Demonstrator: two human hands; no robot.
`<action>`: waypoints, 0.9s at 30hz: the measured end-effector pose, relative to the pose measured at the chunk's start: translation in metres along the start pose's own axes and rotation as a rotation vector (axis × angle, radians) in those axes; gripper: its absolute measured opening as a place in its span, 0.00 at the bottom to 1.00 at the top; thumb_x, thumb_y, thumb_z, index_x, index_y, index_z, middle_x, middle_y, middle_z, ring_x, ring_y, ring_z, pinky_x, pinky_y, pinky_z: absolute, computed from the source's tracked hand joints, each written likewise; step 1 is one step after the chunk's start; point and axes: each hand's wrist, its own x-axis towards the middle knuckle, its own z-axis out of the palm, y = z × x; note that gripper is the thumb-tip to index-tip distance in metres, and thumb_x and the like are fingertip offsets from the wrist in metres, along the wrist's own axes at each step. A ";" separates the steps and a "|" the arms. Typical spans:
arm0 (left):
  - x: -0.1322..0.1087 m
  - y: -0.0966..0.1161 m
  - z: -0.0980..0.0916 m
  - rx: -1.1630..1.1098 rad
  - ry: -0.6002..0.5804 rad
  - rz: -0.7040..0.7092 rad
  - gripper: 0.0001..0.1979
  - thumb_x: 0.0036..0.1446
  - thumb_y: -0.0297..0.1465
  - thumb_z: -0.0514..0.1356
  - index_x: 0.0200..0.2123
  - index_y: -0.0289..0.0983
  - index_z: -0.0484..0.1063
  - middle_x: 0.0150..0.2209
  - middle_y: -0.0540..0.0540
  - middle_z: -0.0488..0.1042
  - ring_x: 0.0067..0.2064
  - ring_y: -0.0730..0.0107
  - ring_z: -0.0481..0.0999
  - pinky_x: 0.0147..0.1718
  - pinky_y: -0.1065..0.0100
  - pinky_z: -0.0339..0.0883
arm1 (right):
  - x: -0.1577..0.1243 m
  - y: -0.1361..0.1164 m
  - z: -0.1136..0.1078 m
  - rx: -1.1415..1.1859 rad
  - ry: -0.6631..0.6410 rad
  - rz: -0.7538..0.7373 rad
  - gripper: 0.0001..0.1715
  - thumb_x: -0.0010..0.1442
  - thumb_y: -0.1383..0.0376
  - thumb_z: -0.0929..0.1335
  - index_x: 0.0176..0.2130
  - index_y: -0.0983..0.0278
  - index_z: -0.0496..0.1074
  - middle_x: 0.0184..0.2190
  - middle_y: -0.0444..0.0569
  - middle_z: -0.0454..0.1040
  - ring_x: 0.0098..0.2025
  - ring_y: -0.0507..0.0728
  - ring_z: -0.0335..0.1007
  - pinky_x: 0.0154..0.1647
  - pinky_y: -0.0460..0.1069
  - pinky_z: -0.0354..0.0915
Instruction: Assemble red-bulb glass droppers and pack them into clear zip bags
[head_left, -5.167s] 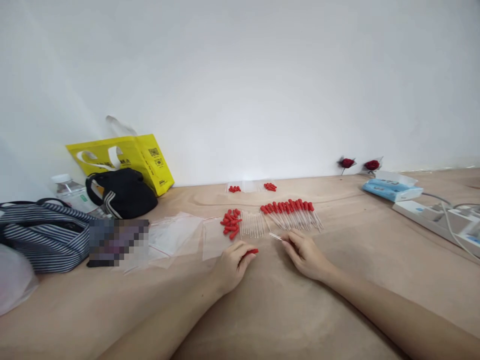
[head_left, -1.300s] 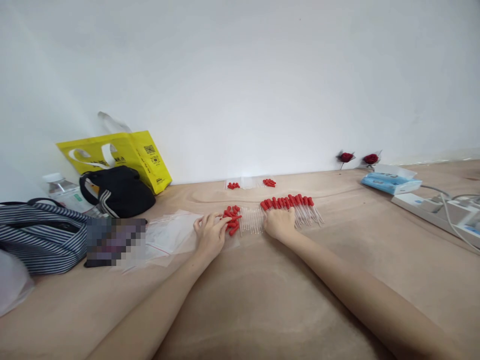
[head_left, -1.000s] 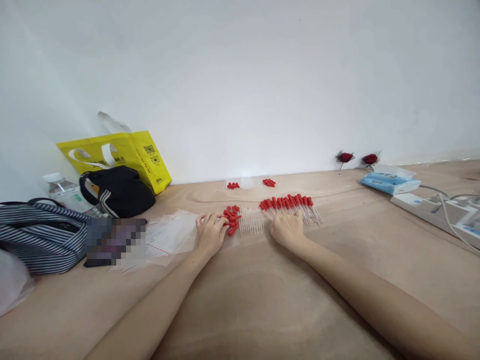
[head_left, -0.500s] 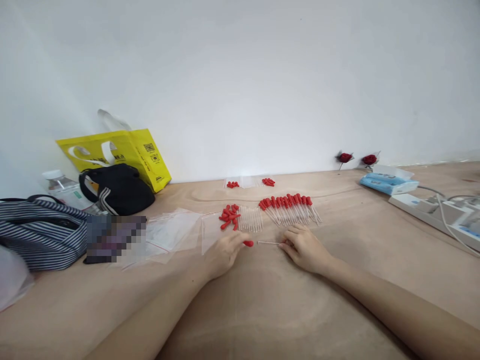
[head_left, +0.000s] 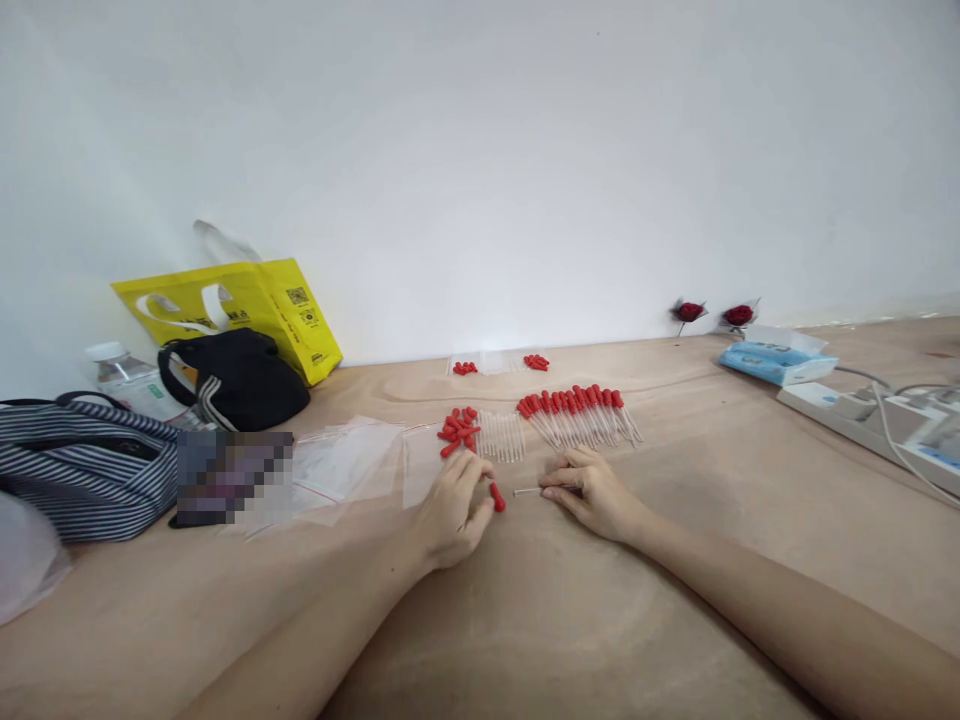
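- Right hand point(head_left: 596, 495): we see thumb and fingers clamped on a thin tube point(head_left: 527, 492), held low over the table point(head_left: 562, 620).
- Left hand point(head_left: 454, 510): thumb and forefinger stand apart at their tips, a red bulb point(head_left: 499, 500) right at the thumb's end; whether it is pinched or only touched, we cannot tell.
- Between the hands: the tube's long axis runs nearly level across our view, its free end pointing left at the bulb, with a small gap between. The bulb sits at an angle to that line, narrow end up and away, fat end toward us. The left hand is the nearer to it; from the right hand it lies to the left, just past the tube's tip.
- Just beyond the hands: loose bulbs point(head_left: 459, 432) in a heap, loose tubes point(head_left: 501, 437) side by side to its right, then a fanned row of bulb-topped tubes point(head_left: 576, 402), red ends toward the wall point(head_left: 525, 200).
- Left of the heap: clear bags point(head_left: 349, 460) overlap.
- Farther out: a yellow bag point(head_left: 315, 320), black pouch point(head_left: 247, 385) and striped bag point(head_left: 82, 465) at left; roses point(head_left: 690, 311), tissues point(head_left: 776, 360) and a power strip point(head_left: 825, 410) at right.
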 end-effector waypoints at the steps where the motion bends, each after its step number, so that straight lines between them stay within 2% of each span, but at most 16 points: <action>1: 0.001 0.003 0.003 0.036 0.034 -0.056 0.05 0.50 0.28 0.53 0.33 0.36 0.62 0.32 0.45 0.65 0.36 0.63 0.66 0.37 0.61 0.63 | 0.000 0.000 0.000 0.002 0.000 0.002 0.10 0.56 0.62 0.64 0.35 0.60 0.74 0.30 0.48 0.70 0.35 0.55 0.63 0.37 0.51 0.58; 4: 0.004 0.006 0.014 0.168 0.044 -0.134 0.15 0.47 0.43 0.57 0.27 0.37 0.60 0.27 0.47 0.63 0.32 0.62 0.65 0.32 0.61 0.62 | 0.000 0.000 0.000 0.001 0.005 0.012 0.11 0.55 0.60 0.64 0.35 0.61 0.74 0.30 0.49 0.70 0.35 0.55 0.63 0.37 0.51 0.58; 6: 0.004 0.004 0.021 0.236 0.032 -0.160 0.18 0.46 0.46 0.57 0.25 0.37 0.59 0.26 0.47 0.64 0.31 0.61 0.66 0.30 0.61 0.61 | 0.000 0.001 0.001 -0.003 0.012 0.016 0.12 0.55 0.60 0.65 0.37 0.60 0.74 0.31 0.49 0.70 0.35 0.55 0.63 0.38 0.51 0.58; 11: 0.001 -0.003 0.026 0.273 0.037 -0.156 0.09 0.53 0.35 0.53 0.24 0.37 0.58 0.27 0.46 0.65 0.31 0.63 0.66 0.30 0.63 0.60 | -0.001 0.001 0.002 -0.040 0.019 0.022 0.11 0.56 0.61 0.63 0.34 0.60 0.74 0.29 0.48 0.70 0.35 0.55 0.62 0.36 0.51 0.57; 17: -0.002 -0.009 0.022 0.063 0.054 -0.138 0.01 0.53 0.28 0.53 0.31 0.36 0.62 0.30 0.46 0.69 0.34 0.63 0.67 0.33 0.63 0.62 | 0.000 -0.005 -0.003 -0.077 0.060 0.076 0.12 0.59 0.63 0.60 0.31 0.63 0.71 0.30 0.50 0.70 0.36 0.56 0.62 0.36 0.50 0.55; 21: 0.000 -0.011 0.019 -0.047 0.065 -0.117 0.08 0.54 0.28 0.54 0.39 0.37 0.66 0.32 0.46 0.71 0.37 0.64 0.68 0.36 0.63 0.63 | 0.000 -0.012 -0.005 -0.074 0.109 0.142 0.11 0.59 0.64 0.59 0.31 0.64 0.67 0.28 0.47 0.71 0.32 0.53 0.64 0.38 0.50 0.52; 27: 0.002 -0.010 0.021 -0.060 0.055 -0.094 0.10 0.57 0.30 0.50 0.31 0.37 0.71 0.30 0.46 0.72 0.35 0.66 0.69 0.37 0.63 0.62 | -0.001 -0.021 -0.003 -0.069 0.081 0.077 0.09 0.59 0.65 0.59 0.31 0.64 0.65 0.27 0.45 0.73 0.27 0.51 0.65 0.39 0.49 0.48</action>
